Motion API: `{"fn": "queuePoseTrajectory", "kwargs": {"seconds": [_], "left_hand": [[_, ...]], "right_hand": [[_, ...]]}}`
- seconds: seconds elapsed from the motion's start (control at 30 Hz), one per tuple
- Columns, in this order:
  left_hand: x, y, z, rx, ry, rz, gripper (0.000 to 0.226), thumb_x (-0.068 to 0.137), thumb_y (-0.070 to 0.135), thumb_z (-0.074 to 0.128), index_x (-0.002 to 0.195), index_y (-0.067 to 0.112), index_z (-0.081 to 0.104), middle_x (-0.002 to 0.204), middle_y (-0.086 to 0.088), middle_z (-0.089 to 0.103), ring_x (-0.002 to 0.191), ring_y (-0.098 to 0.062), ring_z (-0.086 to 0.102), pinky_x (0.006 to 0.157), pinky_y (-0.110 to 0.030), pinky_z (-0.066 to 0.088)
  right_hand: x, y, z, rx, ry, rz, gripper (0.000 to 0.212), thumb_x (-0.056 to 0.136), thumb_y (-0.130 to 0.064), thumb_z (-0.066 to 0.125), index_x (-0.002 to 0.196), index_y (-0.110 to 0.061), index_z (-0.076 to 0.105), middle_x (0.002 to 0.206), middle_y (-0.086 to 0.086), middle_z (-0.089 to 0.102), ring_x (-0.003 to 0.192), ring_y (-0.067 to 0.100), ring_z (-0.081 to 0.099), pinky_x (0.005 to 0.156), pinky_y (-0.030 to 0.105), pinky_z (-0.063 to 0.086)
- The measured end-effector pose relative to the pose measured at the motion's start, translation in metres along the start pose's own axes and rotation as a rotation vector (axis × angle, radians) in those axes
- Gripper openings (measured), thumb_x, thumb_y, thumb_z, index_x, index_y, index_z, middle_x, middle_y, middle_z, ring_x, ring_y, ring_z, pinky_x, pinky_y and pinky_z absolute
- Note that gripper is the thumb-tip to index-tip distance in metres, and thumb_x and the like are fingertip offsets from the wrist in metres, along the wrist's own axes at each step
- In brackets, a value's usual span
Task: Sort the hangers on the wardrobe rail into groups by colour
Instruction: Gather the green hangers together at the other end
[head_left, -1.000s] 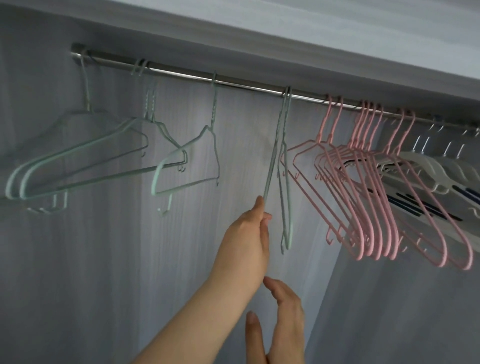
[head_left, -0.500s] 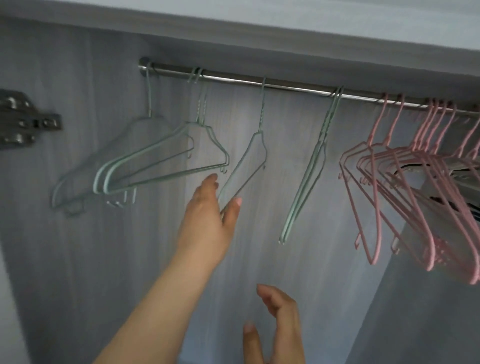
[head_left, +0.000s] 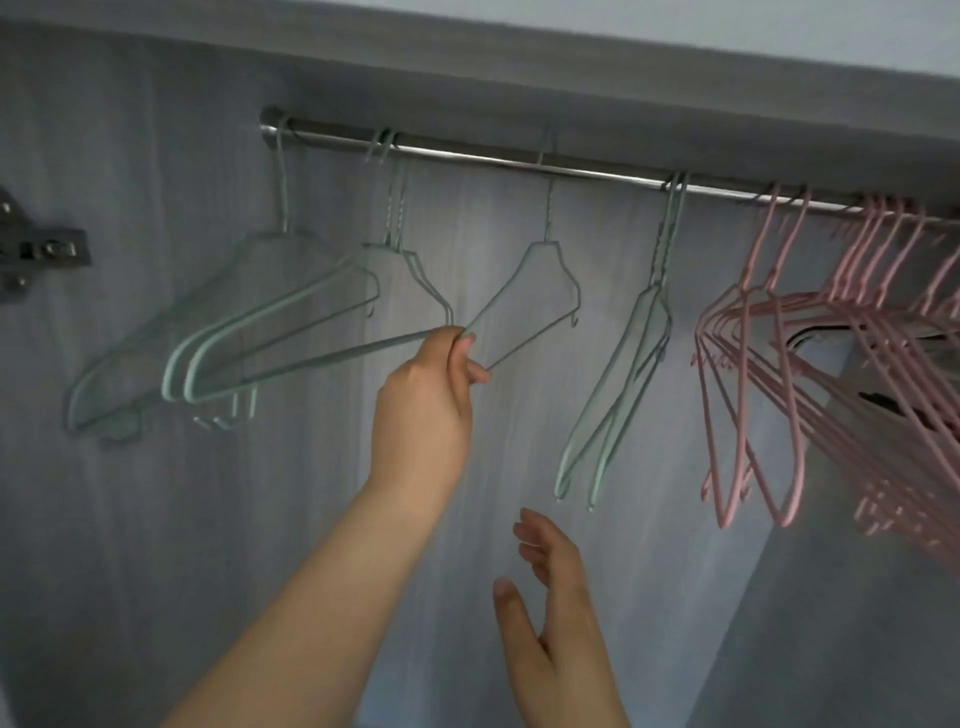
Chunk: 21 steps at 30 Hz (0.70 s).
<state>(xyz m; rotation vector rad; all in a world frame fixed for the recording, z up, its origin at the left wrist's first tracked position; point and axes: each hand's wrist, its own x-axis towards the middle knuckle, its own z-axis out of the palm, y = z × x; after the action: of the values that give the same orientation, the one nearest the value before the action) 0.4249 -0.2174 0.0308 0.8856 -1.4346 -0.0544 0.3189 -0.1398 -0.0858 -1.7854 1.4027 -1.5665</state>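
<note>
Overhead, a steel rail (head_left: 519, 158) runs from the upper left of the frame down toward the right edge, fixed under the wardrobe's top panel. Thin wire hangers coated in two colours hang from it.

Green hangers occupy the left and centre of the rail:
- one single green hanger (head_left: 156, 353) at the far left end, next to the rail's end fitting;
- a green pair (head_left: 291, 338) just right of it, hooks side by side, frames overlapping;
- one lone green hanger (head_left: 540, 291) near the centre, swung at an angle;
- a second green pair (head_left: 618, 395) right of centre, seen nearly edge-on, lower ends spread apart.

Pink hangers (head_left: 779, 389) fill the right of the frame in a dense bunch, hooks packed close on the rail, frames overlapping. Their count cannot be told.

The left hand (head_left: 426, 400) reaches up at centre frame. Its grip is narrow: thumb and fingers pinch the lower corner of the lone green hanger, just beside the right end of the first green pair's bottom bars. The right hand (head_left: 556, 597) sits at lower centre, well below the hangers, fingers relaxed and spread, holding nothing.

A metal door hinge (head_left: 36, 244) is mounted at the left edge of the frame. The grey wood-grain back panel (head_left: 156, 519) carries no readable writing.
</note>
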Motion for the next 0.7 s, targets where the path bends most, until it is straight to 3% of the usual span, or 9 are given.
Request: {"fn": "queuePoseTrajectory", "kwargs": {"seconds": [0.2, 0.33, 0.47, 0.6, 0.7], "left_hand": [[0.035, 0.003, 0.003, 0.121, -0.044, 0.139, 0.032, 0.095, 0.020, 0.032, 0.092, 0.001, 0.058, 0.079, -0.008, 0.072, 0.072, -0.026, 0.066, 0.066, -0.032, 0.050], [0.047, -0.005, 0.006, 0.172, -0.099, 0.129, 0.031, 0.096, 0.016, 0.034, 0.092, -0.002, 0.059, 0.081, -0.012, 0.072, 0.076, -0.028, 0.064, 0.072, -0.037, 0.050], [0.035, -0.025, -0.002, 0.148, -0.119, 0.040, 0.030, 0.096, 0.019, 0.035, 0.091, 0.002, 0.059, 0.076, -0.006, 0.070, 0.068, -0.026, 0.063, 0.067, -0.032, 0.049], [0.002, -0.051, -0.023, 0.054, -0.159, -0.076, 0.027, 0.091, 0.027, 0.035, 0.086, 0.016, 0.058, 0.063, 0.006, 0.064, 0.066, -0.016, 0.066, 0.067, -0.033, 0.054], [-0.032, -0.067, -0.047, -0.033, -0.197, -0.166, 0.025, 0.089, 0.032, 0.035, 0.083, 0.024, 0.057, 0.062, 0.012, 0.066, 0.065, -0.006, 0.065, 0.065, -0.022, 0.052]], "right_hand": [[0.018, 0.003, 0.009, 0.012, -0.023, 0.029, 0.047, 0.083, -0.022, 0.050, 0.119, -0.043, 0.030, 0.122, -0.023, 0.043, 0.111, -0.019, 0.038, 0.089, -0.008, 0.027], [0.022, 0.007, 0.013, -0.016, -0.073, 0.043, 0.052, 0.093, -0.015, 0.048, 0.131, -0.037, 0.022, 0.126, -0.026, 0.036, 0.117, -0.020, 0.034, 0.092, -0.009, 0.022], [0.026, 0.009, 0.016, -0.033, -0.107, 0.078, 0.055, 0.095, -0.020, 0.045, 0.143, -0.025, 0.019, 0.136, -0.020, 0.031, 0.125, -0.008, 0.033, 0.095, -0.007, 0.020], [0.035, 0.014, 0.015, -0.046, -0.105, 0.102, 0.053, 0.094, -0.020, 0.045, 0.142, -0.020, 0.023, 0.134, -0.017, 0.031, 0.126, -0.002, 0.033, 0.105, 0.010, 0.020], [0.042, 0.022, 0.013, -0.041, -0.119, 0.131, 0.053, 0.095, -0.019, 0.045, 0.143, -0.018, 0.023, 0.132, -0.015, 0.030, 0.125, -0.002, 0.030, 0.106, 0.014, 0.020]]}}
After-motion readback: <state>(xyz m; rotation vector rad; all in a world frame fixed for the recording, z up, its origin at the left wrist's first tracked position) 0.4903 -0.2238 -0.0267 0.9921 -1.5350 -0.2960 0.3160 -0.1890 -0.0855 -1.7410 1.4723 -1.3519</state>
